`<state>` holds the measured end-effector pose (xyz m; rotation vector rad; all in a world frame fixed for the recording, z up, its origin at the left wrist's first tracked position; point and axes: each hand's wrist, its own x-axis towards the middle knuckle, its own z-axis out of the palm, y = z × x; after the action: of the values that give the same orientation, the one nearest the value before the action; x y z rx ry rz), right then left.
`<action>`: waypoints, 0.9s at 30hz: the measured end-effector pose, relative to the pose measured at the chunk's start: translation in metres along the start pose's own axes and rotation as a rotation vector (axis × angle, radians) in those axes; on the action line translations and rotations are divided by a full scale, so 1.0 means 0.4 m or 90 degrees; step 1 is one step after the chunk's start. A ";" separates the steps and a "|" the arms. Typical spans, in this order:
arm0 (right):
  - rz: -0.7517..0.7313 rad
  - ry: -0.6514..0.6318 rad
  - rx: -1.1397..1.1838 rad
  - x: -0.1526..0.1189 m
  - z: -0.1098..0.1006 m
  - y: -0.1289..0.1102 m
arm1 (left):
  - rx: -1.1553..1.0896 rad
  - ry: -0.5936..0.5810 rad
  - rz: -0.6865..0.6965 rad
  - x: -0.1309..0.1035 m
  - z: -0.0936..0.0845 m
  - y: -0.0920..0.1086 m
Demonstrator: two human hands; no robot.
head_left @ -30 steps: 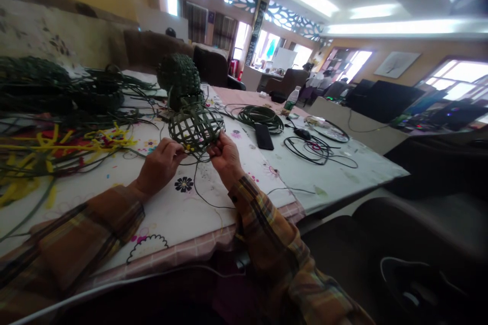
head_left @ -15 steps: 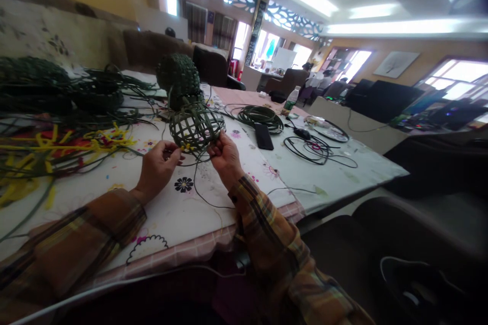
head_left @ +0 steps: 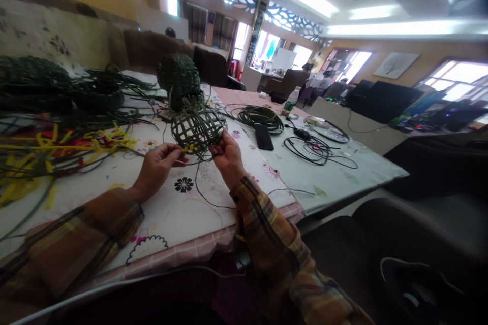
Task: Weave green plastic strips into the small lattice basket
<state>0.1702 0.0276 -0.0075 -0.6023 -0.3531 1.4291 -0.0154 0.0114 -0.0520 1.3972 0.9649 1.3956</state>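
An openwork basket (head_left: pixel 198 124) of green strips is between my hands, low over the flowered tablecloth. My right hand (head_left: pixel 227 156) pinches its lower right edge with thumb and bent fingers. At its lower left, my left hand (head_left: pixel 159 165) has thumb and forefinger together by the yellow ties (head_left: pixel 188 148); a thin green strand seems to run from the fingertips, though it is too fine to be sure. Loose strand ends hang beneath the basket. Just behind stands a tightly woven green piece (head_left: pixel 178 78).
Yellow strips (head_left: pixel 87 139) and dark green woven pieces (head_left: pixel 97 91) heap on the left. Rightward lie a coil of green strip (head_left: pixel 263 118), a phone (head_left: pixel 264 136), a thinner black coil (head_left: pixel 312 151) and a plastic bottle (head_left: pixel 292 99). A white cable (head_left: pixel 152 278) crosses below the table edge.
The basket and my right hand have shifted slightly right. My left thumb and fingers have straightened toward the basket's lower edge.
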 end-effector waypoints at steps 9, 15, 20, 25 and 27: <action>-0.119 -0.102 -0.135 -0.022 -0.005 0.030 | -0.031 0.044 -0.126 0.000 0.005 0.004; -0.253 -0.275 -0.283 -0.053 -0.009 0.056 | -0.091 0.037 -0.253 0.008 0.002 -0.004; -0.315 -0.378 -0.428 -0.059 -0.020 0.040 | -0.114 -0.012 -0.250 0.005 -0.007 -0.005; -0.346 -0.481 -0.515 -0.080 -0.013 -0.001 | -0.117 -0.039 -0.231 -0.006 -0.006 0.001; -0.347 -0.514 -0.540 -0.095 -0.003 -0.014 | -0.122 -0.048 -0.226 -0.008 -0.003 0.005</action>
<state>0.1707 -0.0101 -0.0005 -0.4972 -1.6818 0.8825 -0.0167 0.0081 -0.0512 1.0692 0.9498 1.1283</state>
